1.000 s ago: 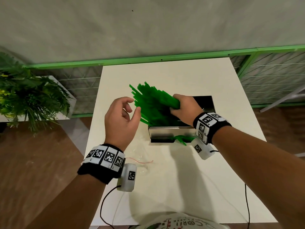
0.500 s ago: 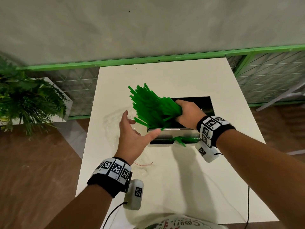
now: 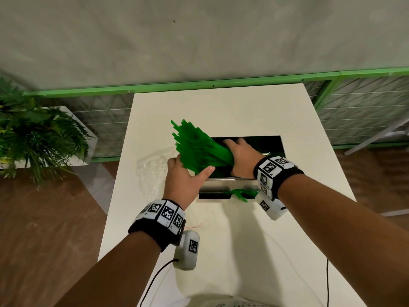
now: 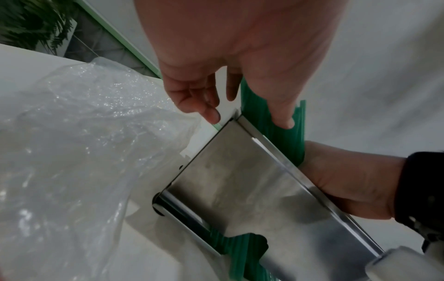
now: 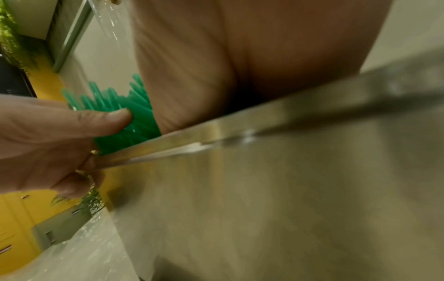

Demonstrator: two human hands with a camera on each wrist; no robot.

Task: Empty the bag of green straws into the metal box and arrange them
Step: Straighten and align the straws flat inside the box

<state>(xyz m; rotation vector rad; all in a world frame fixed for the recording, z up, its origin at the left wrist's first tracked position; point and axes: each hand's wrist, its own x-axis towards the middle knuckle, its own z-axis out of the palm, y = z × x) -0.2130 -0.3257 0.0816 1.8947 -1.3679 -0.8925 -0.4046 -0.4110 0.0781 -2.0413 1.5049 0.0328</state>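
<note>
The green straws point(image 3: 197, 149) form a thick bundle of glossy, translucent plastic tubes, all one bright green, packed side by side and fanned a little at their free ends, which are uneven in length and point up and away to the left. The bundle leans over the left end of the metal box point(image 3: 223, 186), with its lower part down inside the opening and its upper part sticking out above the rim. The right hand point(image 3: 242, 156) has its grip closed round the lower part of the bundle, fingers curled over it inside the box. The left hand point(image 3: 183, 178) meets the bundle from the near left side: its thumb lies against the near face of the straws and its fingers reach up beside them, fairly straight, so this grip reads as open and pressing rather than clamped. In the left wrist view the thumb tip sits on the straws point(image 4: 283, 121) just above the box's rim.

The box is shiny brushed steel, rectangular, standing on the white bench point(image 3: 221, 109). A slot low in its near wall shows a few more straws point(image 3: 242, 193) poking out. The clear plastic bag point(image 3: 152, 169) lies crumpled and flat on the bench just left of the box. A potted plant point(image 3: 33, 138) stands off to the left, beyond the bench
</note>
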